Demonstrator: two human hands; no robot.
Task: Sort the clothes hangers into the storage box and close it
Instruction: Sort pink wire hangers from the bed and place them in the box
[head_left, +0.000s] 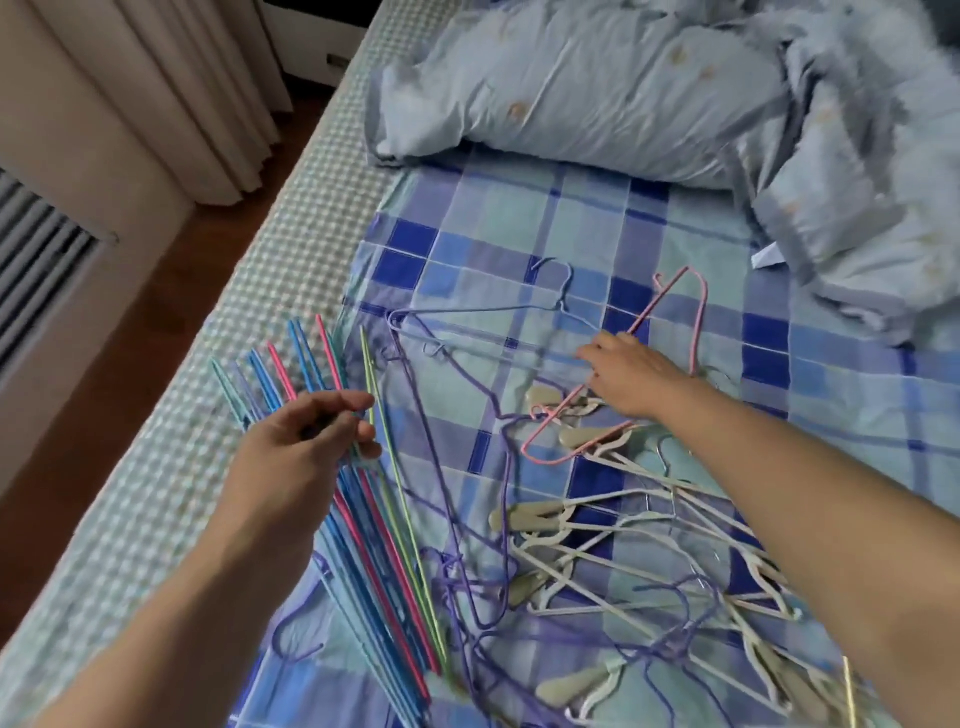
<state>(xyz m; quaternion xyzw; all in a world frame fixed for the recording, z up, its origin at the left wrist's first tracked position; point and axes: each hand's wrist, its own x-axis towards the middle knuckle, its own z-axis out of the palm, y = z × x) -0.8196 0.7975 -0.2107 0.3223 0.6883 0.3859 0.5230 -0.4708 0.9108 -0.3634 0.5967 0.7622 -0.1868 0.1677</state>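
The left hand (306, 441) is gripping a bundle (363, 519) of blue, pink and green wire hangers, fingers curled round it, near the bed's left edge (218, 332). The right hand (631, 376) is lying flat, fingers straight, touching a pink hanger (670, 306) mid-sheet. White hangers (623, 535) are sprawling under the right forearm (purple ones tangled among them). A pillow (571, 88) is crowding the far side.
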